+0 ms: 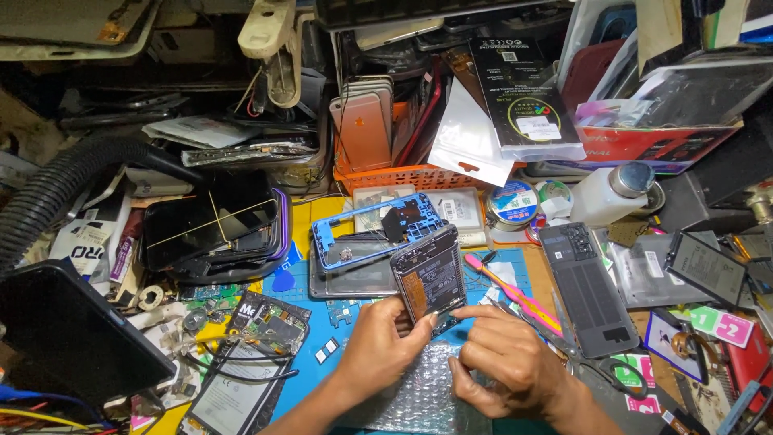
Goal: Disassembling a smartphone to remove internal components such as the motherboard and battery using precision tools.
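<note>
Hands pinching opened phone [430, 278], left hand [378, 338] gripping, right hand [503, 358] fingertips seemingly at its edge

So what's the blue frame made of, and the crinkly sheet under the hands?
The blue frame looks like hard plastic: evenly coloured, thin, with moulded cut-outs, though painted metal is possible. The sheet looks like clear bubble wrap, soft plastic covered in shiny little bubbles.

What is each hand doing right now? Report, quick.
Left hand: closed on the opened grey phone with exposed internals.
Right hand: fingertips pinching that phone's lower edge.

An opened phone body [430, 278], back cover off, stands tilted above bubble wrap [419, 395].
</note>
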